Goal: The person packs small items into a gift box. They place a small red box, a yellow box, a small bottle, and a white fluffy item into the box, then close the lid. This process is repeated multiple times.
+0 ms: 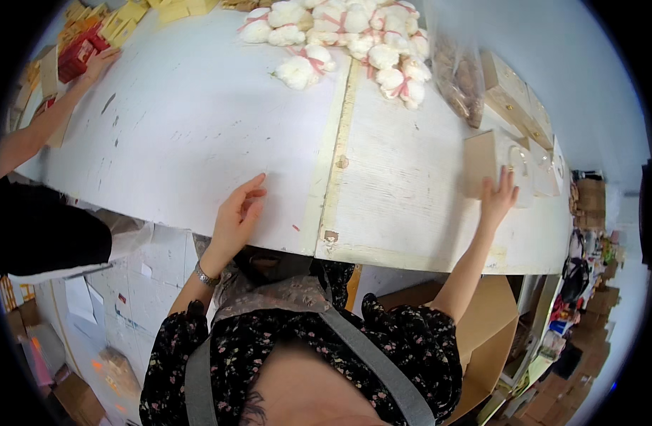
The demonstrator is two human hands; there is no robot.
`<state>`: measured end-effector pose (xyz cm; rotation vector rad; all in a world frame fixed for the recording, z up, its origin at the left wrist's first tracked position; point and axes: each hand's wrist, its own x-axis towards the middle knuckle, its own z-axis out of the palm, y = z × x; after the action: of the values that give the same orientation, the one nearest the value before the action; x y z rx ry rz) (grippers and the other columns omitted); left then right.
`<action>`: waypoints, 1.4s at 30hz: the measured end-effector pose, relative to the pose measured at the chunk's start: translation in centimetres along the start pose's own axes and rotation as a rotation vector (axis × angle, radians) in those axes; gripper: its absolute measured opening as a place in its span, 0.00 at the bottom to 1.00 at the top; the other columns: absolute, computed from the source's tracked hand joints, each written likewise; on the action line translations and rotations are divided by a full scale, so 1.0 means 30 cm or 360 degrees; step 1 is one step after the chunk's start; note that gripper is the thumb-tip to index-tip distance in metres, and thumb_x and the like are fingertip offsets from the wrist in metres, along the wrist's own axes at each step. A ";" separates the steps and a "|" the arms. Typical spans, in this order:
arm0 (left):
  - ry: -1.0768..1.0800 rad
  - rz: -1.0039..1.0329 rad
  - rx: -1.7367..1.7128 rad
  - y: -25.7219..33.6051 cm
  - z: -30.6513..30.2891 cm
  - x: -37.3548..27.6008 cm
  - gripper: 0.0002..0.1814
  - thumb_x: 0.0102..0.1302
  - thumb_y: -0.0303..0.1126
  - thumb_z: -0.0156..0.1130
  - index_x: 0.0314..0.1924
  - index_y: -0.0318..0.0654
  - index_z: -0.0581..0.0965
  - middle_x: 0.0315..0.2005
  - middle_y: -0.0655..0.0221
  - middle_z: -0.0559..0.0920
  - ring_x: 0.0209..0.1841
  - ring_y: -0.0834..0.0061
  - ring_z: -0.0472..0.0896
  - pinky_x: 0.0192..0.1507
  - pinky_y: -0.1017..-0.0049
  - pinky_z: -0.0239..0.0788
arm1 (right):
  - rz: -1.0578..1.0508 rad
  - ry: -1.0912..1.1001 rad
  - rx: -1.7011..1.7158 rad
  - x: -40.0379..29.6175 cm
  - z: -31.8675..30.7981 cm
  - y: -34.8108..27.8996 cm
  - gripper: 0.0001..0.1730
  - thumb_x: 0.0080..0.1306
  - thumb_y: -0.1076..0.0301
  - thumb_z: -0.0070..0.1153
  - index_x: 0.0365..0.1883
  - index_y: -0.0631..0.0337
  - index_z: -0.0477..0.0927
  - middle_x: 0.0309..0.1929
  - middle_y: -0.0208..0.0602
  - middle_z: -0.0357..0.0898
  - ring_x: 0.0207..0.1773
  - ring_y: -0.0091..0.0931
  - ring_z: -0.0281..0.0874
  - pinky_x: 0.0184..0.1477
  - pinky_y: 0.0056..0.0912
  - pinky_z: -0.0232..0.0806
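My left hand (pixel 239 212) hovers over the near edge of the white table (pixel 198 154), fingers loosely curled and nothing in them. At the right, my right hand (pixel 499 197) reaches to a pale box with a curved handle (pixel 480 160). Its fingers are spread against the box's near side, and I see no firm grip. More pale boxes (pixel 517 104) with small gold-coloured fittings stand behind that one. White fluffy plush toys (pixel 352 21) tied with pink ribbons lie heaped at the far side; one plush toy (pixel 299 69) lies a little apart.
Another person's hand (pixel 100 61) rests by a red box (pixel 81 53) at the far left, near yellow cartons (pixel 126 21). A clear plastic bag of brown items (pixel 459 80) stands beside the plush toys. An open cardboard box (pixel 485 330) sits below the table's right edge.
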<state>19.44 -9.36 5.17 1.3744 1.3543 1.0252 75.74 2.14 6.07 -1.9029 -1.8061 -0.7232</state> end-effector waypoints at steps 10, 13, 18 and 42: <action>0.0211 0.0246 0.0357 -0.010 0.023 -0.036 0.20 0.63 0.21 0.58 0.56 0.38 0.75 0.38 0.64 0.81 0.34 0.72 0.80 0.38 0.75 0.74 | -0.0336 0.0235 0.1205 0.306 0.128 -1.028 0.20 0.59 0.57 0.63 0.47 0.57 0.82 0.48 0.44 0.81 0.54 0.39 0.76 0.59 0.44 0.66; 0.0184 0.0423 0.0394 -0.037 0.037 -0.019 0.20 0.63 0.21 0.58 0.56 0.37 0.75 0.38 0.64 0.81 0.34 0.72 0.80 0.38 0.75 0.74 | 0.0113 -0.0262 0.1116 0.406 0.250 -1.343 0.33 0.58 0.41 0.62 0.48 0.63 0.81 0.47 0.44 0.83 0.53 0.40 0.78 0.58 0.42 0.68; 0.0345 0.0405 0.0392 -0.083 0.051 -0.039 0.18 0.64 0.18 0.55 0.54 0.35 0.77 0.39 0.63 0.81 0.37 0.74 0.80 0.40 0.78 0.72 | -0.0168 -0.1309 0.1408 0.356 0.381 -1.536 0.38 0.46 0.36 0.67 0.43 0.61 0.83 0.44 0.45 0.83 0.48 0.38 0.81 0.49 0.41 0.71; 0.0302 0.0319 0.0424 -0.071 0.055 -0.058 0.18 0.66 0.20 0.55 0.56 0.35 0.76 0.42 0.66 0.81 0.39 0.78 0.79 0.41 0.79 0.72 | -0.0403 -0.0864 0.2079 0.029 0.072 -1.322 0.29 0.52 0.57 0.72 0.49 0.62 0.79 0.43 0.39 0.79 0.46 0.29 0.75 0.46 0.33 0.70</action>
<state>20.47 -11.25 2.80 1.6710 1.5601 1.1623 36.42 6.95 2.87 -0.9711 -1.9847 0.8668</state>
